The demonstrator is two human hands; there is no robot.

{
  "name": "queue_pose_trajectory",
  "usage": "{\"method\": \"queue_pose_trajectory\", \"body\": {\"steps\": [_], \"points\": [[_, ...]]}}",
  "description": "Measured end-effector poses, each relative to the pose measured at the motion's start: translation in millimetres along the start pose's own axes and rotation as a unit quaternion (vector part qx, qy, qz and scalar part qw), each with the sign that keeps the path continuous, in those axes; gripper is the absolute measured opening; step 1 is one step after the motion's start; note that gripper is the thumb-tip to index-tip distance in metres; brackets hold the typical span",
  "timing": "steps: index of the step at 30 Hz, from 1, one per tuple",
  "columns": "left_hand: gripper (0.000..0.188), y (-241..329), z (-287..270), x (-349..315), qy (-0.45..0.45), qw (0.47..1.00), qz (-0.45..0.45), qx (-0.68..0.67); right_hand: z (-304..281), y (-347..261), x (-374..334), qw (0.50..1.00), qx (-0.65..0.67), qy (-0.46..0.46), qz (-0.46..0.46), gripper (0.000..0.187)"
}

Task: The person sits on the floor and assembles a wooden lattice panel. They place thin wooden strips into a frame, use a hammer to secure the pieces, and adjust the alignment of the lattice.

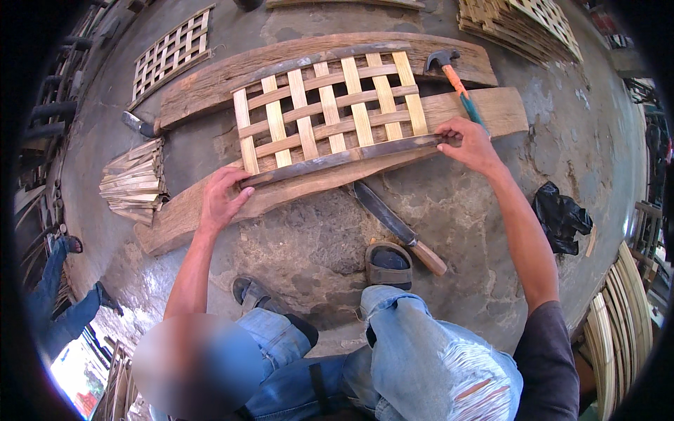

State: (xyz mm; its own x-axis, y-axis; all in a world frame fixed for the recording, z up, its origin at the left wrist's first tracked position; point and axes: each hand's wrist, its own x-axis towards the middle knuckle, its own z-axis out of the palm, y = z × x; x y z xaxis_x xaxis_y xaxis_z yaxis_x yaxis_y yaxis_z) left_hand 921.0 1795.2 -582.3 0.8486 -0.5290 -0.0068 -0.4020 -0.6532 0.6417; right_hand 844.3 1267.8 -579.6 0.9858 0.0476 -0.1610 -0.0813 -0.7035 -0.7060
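Observation:
A woven lattice panel of pale split-bamboo strips (364, 121) lies across two heavy wooden planks. Along its near edge runs a long, dark flat strip (337, 162). My left hand (223, 198) has that strip's left end between thumb and fingers. At the opposite end, my right hand (469, 146) pinches it between thumb and forefinger. A claw hammer (453, 77) with an orange and green handle rests across the planks, just beyond my right hand. On the ground in front of my feet lies a large knife (393, 223) with a wooden handle.
The near plank (182, 223) and far plank (203, 88) support the panel. Cut slats (135, 179) are piled at left, near another lattice panel (172, 52). Stacked panels (509, 31) stand far right. A black plastic bag (560, 217) lies right. Another person's legs (70, 316) show at left.

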Motion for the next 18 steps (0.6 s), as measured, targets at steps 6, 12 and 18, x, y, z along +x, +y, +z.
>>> {"method": "queue_pose_trajectory", "body": {"steps": [6,12,18], "points": [[0.031,5.8,0.2,1.2,0.007,1.0,0.005,0.014,-3.2,-2.3,1.6,0.999,-0.034,-0.014,-0.005,0.03],[0.031,1.0,1.5,-0.1,0.008,1.0,0.012,0.005,-3.4,-6.5,2.9,0.999,-0.033,-0.017,-0.01,0.03],[0.032,-1.3,4.0,-0.3,0.026,0.998,0.039,0.036,-5.5,-1.9,3.6,0.999,-0.028,-0.027,0.0,0.029]]}}
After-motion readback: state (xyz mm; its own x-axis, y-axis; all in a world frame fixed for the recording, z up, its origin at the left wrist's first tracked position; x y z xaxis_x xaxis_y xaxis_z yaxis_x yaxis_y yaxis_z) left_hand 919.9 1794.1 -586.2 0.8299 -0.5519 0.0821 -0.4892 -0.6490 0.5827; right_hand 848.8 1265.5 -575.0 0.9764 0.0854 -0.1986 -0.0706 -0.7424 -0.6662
